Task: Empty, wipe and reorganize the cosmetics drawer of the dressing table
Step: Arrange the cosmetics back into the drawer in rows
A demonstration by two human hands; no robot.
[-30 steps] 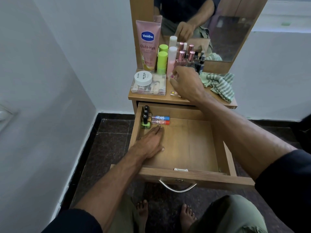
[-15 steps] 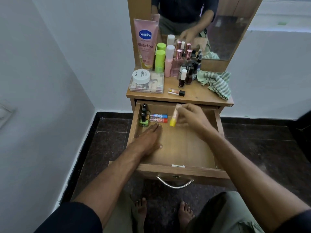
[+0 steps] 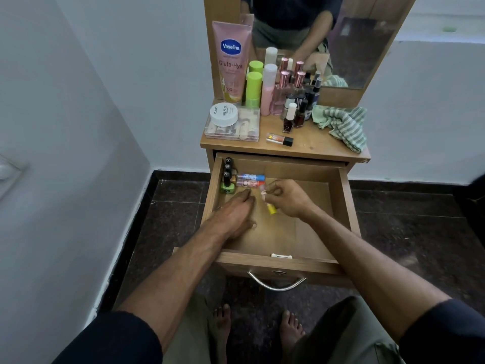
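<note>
One head view: the yellow tube (image 3: 270,207) hangs over the drawer (image 3: 343,203) floor near its back-left corner, long axis tilted — yellow end toward the drawer front, pale cap toward the back. The right hand (image 3: 287,198) pinches it near the cap, its fingers (image 3: 273,189) curled around it. The left hand (image 3: 236,214) lies flat on the drawer floor, fingers straight and together, just left of the tube.
</note>
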